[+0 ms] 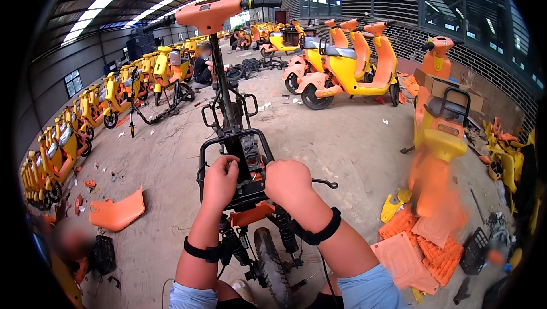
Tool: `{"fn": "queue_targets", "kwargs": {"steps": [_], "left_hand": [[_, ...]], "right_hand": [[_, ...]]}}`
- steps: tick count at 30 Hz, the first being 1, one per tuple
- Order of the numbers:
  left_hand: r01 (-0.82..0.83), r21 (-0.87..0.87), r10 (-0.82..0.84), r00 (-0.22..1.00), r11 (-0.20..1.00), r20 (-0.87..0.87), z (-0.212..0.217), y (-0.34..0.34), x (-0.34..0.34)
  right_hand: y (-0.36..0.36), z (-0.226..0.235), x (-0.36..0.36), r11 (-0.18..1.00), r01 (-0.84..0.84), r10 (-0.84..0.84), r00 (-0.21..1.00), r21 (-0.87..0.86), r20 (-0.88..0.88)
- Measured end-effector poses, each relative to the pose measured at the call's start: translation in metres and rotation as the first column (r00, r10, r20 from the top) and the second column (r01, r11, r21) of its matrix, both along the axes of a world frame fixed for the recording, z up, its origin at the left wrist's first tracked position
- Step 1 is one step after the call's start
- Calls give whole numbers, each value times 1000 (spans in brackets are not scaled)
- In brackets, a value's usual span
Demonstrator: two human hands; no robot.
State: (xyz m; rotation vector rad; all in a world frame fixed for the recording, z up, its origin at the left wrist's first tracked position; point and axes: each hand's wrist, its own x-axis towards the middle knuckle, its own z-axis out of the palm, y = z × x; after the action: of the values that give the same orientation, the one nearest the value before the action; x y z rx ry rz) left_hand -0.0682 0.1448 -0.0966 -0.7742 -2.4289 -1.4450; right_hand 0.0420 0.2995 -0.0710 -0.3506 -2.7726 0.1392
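A: Scooters [62, 138] line the left wall, yellow and orange, and an orange panel [117, 211] lies loose on the floor below them. What are the hands at?

B: Both are on the stripped scooter [236, 155] in the middle, at its black frame just below the steering column. Left hand [219, 181] is curled round the frame's left side, fingers tucked behind the tube. Right hand [288, 182] is clenched just beside it on the right; it may grip a tool or a frame part, but I cannot tell which.

A: How far gone is the strip-down?

B: I'd judge well along. Body covers are off the front, so bare tubing, springs and the front wheel [272, 269] show. Handlebar head [211, 12] is still on its column, and an orange bit [250, 215] still sits under the hands, so those remain, as far as I can see.

A: And to the right?

B: More whole scooters [342, 69] near the brick wall, one yellow scooter [441, 121] closer with a box on it, and a heap of orange panels [424, 246] on the floor beside it.

A: Anything you can't make out?

B: What the hands press on is covered by the hands themselves. Lower left and the patch over the heap are blurred, and the scooter's rear is cut off at the bottom edge
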Motion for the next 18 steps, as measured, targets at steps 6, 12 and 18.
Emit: {"fn": "queue_targets", "kwargs": {"steps": [6,12,18], "left_hand": [[10,1,-10,1000,1000,-15,-1,2,0],[7,-6,-8,1000,1000,-18,-3,-1,2],[20,-11,-21,999,1000,-35,-4,3,-1]], "right_hand": [[1,-4,1,1000,-19,20,999,17,-36],[0,-6,3,999,-27,28,999,24,-43],[1,-5,5,998,-7,8,1000,60,-8]]}}
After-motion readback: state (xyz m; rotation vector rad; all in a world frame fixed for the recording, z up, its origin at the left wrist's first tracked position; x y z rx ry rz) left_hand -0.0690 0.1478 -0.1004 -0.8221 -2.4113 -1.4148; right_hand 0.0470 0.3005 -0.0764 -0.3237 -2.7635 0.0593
